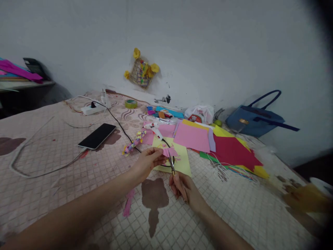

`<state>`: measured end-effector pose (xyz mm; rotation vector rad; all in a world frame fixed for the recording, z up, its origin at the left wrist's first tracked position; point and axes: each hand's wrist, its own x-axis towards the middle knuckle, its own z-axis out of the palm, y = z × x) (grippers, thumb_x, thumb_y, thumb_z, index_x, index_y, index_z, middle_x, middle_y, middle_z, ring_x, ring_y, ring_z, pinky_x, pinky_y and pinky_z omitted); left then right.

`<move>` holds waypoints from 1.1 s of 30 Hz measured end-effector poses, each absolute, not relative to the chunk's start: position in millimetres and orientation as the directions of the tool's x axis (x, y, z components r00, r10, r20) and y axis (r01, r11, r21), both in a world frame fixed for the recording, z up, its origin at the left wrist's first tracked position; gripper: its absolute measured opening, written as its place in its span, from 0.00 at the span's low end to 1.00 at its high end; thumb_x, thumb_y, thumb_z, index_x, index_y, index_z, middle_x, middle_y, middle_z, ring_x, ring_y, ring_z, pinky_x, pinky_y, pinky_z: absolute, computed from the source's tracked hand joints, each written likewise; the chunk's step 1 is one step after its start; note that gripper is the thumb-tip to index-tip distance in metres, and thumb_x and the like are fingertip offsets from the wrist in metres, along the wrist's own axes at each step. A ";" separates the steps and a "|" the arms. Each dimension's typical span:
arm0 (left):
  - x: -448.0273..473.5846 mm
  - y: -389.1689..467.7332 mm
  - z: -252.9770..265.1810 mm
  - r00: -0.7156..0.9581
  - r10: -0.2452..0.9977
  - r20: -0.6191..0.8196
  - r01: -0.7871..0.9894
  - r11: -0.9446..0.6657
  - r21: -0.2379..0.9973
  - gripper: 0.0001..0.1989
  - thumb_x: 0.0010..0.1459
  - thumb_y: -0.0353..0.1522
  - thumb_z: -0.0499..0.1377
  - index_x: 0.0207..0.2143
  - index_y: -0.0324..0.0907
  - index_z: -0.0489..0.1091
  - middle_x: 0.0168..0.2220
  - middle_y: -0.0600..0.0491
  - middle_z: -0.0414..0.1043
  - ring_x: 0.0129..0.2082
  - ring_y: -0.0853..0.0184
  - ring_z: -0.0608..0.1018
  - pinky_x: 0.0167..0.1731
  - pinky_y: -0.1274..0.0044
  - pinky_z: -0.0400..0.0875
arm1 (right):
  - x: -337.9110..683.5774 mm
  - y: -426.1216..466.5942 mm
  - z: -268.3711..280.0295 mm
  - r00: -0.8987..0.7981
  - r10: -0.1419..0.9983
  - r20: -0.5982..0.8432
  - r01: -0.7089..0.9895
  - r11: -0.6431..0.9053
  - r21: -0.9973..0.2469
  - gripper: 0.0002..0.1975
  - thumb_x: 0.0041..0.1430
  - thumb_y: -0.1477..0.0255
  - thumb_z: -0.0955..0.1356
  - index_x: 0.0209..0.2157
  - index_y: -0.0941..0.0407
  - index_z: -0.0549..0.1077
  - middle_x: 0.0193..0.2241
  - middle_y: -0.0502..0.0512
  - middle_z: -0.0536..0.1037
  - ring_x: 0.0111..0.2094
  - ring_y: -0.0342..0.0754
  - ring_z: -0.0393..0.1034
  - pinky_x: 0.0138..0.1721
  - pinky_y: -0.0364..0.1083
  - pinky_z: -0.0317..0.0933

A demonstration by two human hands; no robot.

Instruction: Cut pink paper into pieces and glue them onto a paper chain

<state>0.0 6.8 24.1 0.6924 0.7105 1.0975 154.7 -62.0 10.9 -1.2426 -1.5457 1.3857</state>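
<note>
Between its fingertips my left hand (149, 161) pinches a small strip of pink paper (170, 151). My right hand (186, 189) grips a pair of scissors (172, 168), whose blades reach up to the pink strip. Below both lies a pale yellow sheet (184, 166) with pink paper scraps on it. A white glue gun (155, 131) rests just beyond the hands, its black cord curving around. To the left of it lies a stick-like piece covered in colourful paper bits (134, 142). A fringed pink paper piece (128, 205) lies on the cloth nearer to me.
Pink sheets (192, 136) and red paper (231, 151) spread to the right, with white string (220, 171) beside them. A phone (97, 136) on a cable, a power strip (93, 108) and green tape (130, 103) are at left. A blue handbag (256, 119) leans on the wall.
</note>
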 end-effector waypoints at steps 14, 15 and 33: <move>6.7 0.6 18.7 0.252 0.954 -0.163 -0.566 0.282 0.775 0.05 0.50 0.29 0.61 0.27 0.35 0.68 0.24 0.51 0.73 0.24 0.71 0.76 0.31 0.79 0.70 | 151.9 -61.8 6.8 -0.239 0.968 -0.078 0.276 -0.010 -0.961 0.24 0.56 0.50 0.57 0.26 0.58 0.63 0.16 0.45 0.59 0.17 0.38 0.54 0.19 0.40 0.49; 6.7 0.3 18.9 0.254 0.953 -0.164 -0.565 0.284 0.775 0.05 0.50 0.29 0.61 0.27 0.35 0.68 0.24 0.51 0.73 0.24 0.71 0.76 0.31 0.79 0.70 | 151.4 -62.1 7.8 -0.238 0.968 -0.081 0.265 -0.016 -0.964 0.24 0.55 0.50 0.57 0.26 0.58 0.63 0.16 0.44 0.58 0.17 0.38 0.54 0.19 0.40 0.49; 6.5 0.8 19.2 0.263 0.951 -0.164 -0.555 0.288 0.781 0.06 0.49 0.29 0.62 0.26 0.35 0.67 0.23 0.51 0.72 0.24 0.71 0.75 0.32 0.77 0.70 | 149.9 -62.8 1.4 -0.183 0.980 -0.079 0.297 -0.021 -0.955 0.25 0.54 0.48 0.57 0.24 0.57 0.62 0.14 0.44 0.57 0.16 0.38 0.51 0.17 0.39 0.47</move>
